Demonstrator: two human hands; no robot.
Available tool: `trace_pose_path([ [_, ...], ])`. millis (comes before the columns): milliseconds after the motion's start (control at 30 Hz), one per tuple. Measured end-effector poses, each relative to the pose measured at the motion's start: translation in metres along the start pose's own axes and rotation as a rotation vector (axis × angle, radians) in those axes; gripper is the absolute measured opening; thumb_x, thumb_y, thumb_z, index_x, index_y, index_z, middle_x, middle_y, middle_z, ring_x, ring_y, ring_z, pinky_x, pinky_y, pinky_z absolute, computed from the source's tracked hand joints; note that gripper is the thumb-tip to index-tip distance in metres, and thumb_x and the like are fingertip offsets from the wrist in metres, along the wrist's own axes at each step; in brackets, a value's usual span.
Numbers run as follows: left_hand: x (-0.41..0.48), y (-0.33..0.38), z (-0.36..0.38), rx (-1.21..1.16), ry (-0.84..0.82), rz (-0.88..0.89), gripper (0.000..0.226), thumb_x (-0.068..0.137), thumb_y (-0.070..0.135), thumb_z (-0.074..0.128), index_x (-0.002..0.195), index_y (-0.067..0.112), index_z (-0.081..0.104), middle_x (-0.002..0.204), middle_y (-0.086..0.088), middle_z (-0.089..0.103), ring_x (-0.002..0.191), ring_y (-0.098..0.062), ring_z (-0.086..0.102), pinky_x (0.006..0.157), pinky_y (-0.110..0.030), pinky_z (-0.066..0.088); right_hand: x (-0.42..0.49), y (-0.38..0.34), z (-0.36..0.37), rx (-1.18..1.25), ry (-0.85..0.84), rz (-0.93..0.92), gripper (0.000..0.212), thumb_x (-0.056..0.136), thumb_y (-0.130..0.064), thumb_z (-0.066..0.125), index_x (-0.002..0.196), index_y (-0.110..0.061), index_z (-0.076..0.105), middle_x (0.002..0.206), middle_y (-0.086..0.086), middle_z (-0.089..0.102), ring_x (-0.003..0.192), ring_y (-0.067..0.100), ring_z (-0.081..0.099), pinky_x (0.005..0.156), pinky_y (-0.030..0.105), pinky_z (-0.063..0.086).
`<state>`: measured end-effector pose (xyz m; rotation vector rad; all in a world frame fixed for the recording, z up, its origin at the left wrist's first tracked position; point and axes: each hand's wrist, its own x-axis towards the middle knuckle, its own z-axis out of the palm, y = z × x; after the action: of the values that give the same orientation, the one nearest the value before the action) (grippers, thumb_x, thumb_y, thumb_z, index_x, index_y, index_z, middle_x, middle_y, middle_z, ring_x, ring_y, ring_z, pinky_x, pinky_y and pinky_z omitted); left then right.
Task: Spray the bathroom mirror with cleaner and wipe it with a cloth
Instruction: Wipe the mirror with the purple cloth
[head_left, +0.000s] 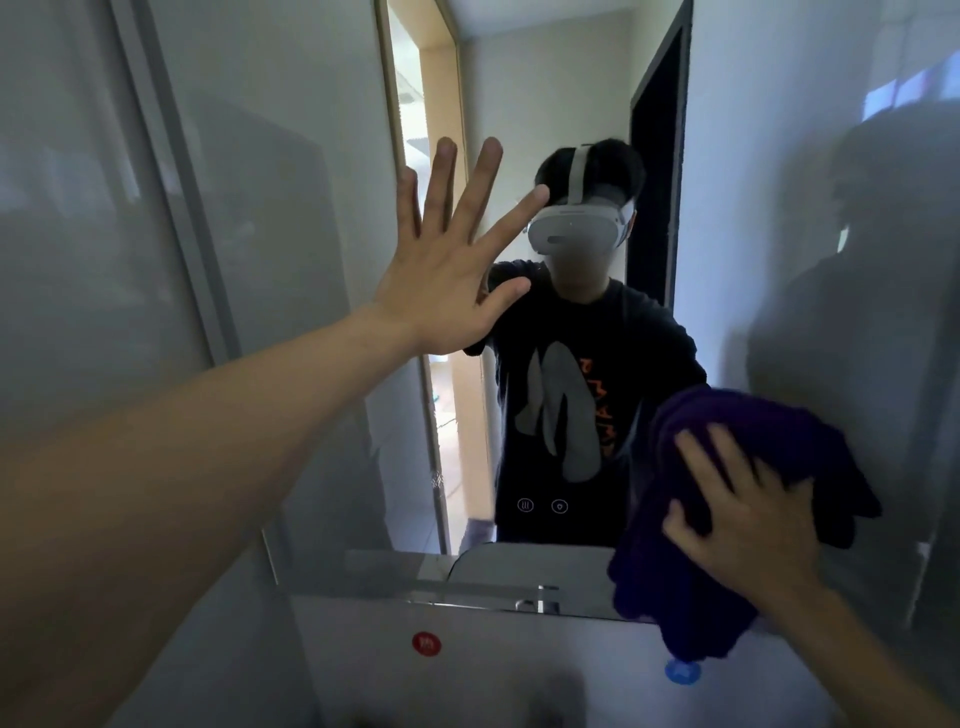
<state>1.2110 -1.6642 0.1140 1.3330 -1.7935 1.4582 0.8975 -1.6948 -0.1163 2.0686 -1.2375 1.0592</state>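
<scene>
Right up at the bathroom mirror (571, 104), my left hand (441, 275) is flat out with all its fingers (480, 176) spread wide, holding nothing; it sits over the left part of the glass, but I honestly can't tell if the palm is pressed on or just off it. My right hand (748, 525) is down at the lower right corner of the mirror, fingers splayed and pushing a dark purple cloth (743, 410) against the glass. The cloth is all bunched up, and part of it hangs past the mirror's bottom edge. In the reflection you can see me in a black t-shirt (587, 364) with a grey and orange print, wearing a white headset (576, 228), with a doorway (431, 104) behind. There are two little round touch icons (543, 505) on the glass near the bottom. Under the mirror there's a shiny metal ledge (519, 597), then a red round sticker (427, 644) on the left and a blue round sticker (682, 672) on the right, the blue one just below the hanging cloth.
</scene>
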Motion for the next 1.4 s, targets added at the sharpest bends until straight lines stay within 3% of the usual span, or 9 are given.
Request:
trace_pose_path([
  [133, 0.0, 0.0, -0.001, -0.015, -0.011, 0.007, 0.073, 0.099, 0.064, 0.032, 0.162, 0.036, 0.008, 0.17, -0.018, -0.001, 0.153, -0.051, -0.006, 0.116, -0.075, 0.001, 0.055, -0.026, -0.017, 0.039, 0.12, 0.19, 0.079, 0.08, -0.046, 0.047, 0.154, -0.023, 0.03, 0.158, 0.013, 0.03, 0.126, 0.041, 0.04, 0.095, 0.079, 0.031],
  [300, -0.001, 0.0, 0.001, -0.007, -0.025, 0.007, 0.071, 0.1, 0.063, 0.029, 0.162, 0.036, 0.008, 0.171, -0.017, -0.002, 0.153, -0.051, -0.007, 0.116, -0.075, 0.003, 0.103, -0.098, -0.016, 0.133, 0.236, 0.319, 0.079, 0.083, -0.044, 0.047, 0.156, -0.022, 0.026, 0.161, 0.013, 0.026, 0.133, 0.038, 0.034, 0.101, 0.078, 0.028],
  [467, -0.001, 0.002, 0.002, -0.003, -0.027, -0.005, 0.074, 0.099, 0.064, 0.035, 0.162, 0.036, 0.01, 0.171, -0.016, -0.002, 0.154, -0.049, -0.008, 0.117, -0.073, 0.001, 0.104, -0.164, 0.011, 0.125, 0.241, 0.131, 0.083, 0.087, -0.058, 0.046, 0.158, -0.021, 0.024, 0.159, 0.008, 0.025, 0.12, 0.033, 0.04, 0.099, 0.076, 0.028],
  [667, -0.002, 0.002, -0.001, -0.005, -0.036, -0.005, 0.073, 0.099, 0.064, 0.032, 0.163, 0.035, 0.009, 0.171, -0.016, -0.003, 0.154, -0.049, -0.009, 0.118, -0.072, -0.001, 0.038, -0.207, 0.061, 0.096, 0.038, -0.289, 0.099, 0.082, -0.073, 0.059, 0.161, -0.023, 0.023, 0.164, -0.003, 0.017, 0.1, 0.027, 0.069, 0.102, 0.063, 0.027],
  [833, -0.003, 0.002, -0.001, -0.013, -0.033, 0.003, 0.072, 0.1, 0.065, 0.032, 0.162, 0.036, 0.009, 0.171, -0.016, -0.002, 0.154, -0.049, -0.008, 0.118, -0.072, -0.003, -0.025, -0.173, 0.084, -0.013, -0.044, -0.451, 0.101, 0.077, -0.07, 0.07, 0.158, -0.026, 0.029, 0.16, -0.01, 0.031, 0.108, 0.032, 0.054, 0.099, 0.058, 0.029],
  [967, -0.002, 0.0, -0.001, 0.007, -0.027, -0.001, 0.072, 0.099, 0.067, 0.027, 0.162, 0.037, 0.008, 0.171, -0.016, -0.001, 0.153, -0.05, -0.006, 0.119, -0.069, -0.004, -0.062, -0.119, 0.078, -0.025, -0.103, -0.389, 0.104, 0.076, -0.067, 0.072, 0.159, -0.026, 0.023, 0.151, -0.013, 0.044, 0.067, 0.025, 0.068, 0.091, 0.053, 0.036],
  [1067, -0.002, 0.001, -0.001, 0.008, -0.026, 0.0, 0.072, 0.1, 0.066, 0.029, 0.162, 0.037, 0.007, 0.171, -0.016, -0.002, 0.153, -0.049, -0.008, 0.119, -0.069, -0.006, -0.081, -0.073, 0.069, -0.015, -0.194, -0.323, 0.09, 0.089, -0.06, 0.046, 0.163, -0.029, 0.005, 0.142, -0.008, 0.061, 0.044, 0.023, 0.062, 0.083, 0.053, 0.048],
  [1267, -0.003, 0.002, 0.0, 0.0, -0.018, -0.001, 0.07, 0.1, 0.066, 0.023, 0.163, 0.036, 0.01, 0.17, -0.017, 0.0, 0.153, -0.05, -0.005, 0.119, -0.069, -0.005, -0.059, -0.003, 0.027, 0.023, -0.234, -0.074, 0.074, 0.093, -0.071, 0.03, 0.152, -0.029, 0.037, 0.139, 0.004, 0.063, 0.066, 0.027, 0.074, 0.07, 0.061, 0.054],
  [1400, -0.002, 0.002, 0.002, 0.011, -0.021, 0.002, 0.071, 0.1, 0.064, 0.025, 0.163, 0.035, 0.008, 0.17, -0.018, -0.001, 0.153, -0.051, -0.005, 0.118, -0.068, -0.008, -0.017, -0.001, 0.007, 0.003, -0.068, 0.043, 0.091, 0.081, -0.079, 0.04, 0.154, -0.025, 0.037, 0.153, 0.009, 0.04, 0.096, 0.039, 0.069, 0.082, 0.071, 0.048],
])
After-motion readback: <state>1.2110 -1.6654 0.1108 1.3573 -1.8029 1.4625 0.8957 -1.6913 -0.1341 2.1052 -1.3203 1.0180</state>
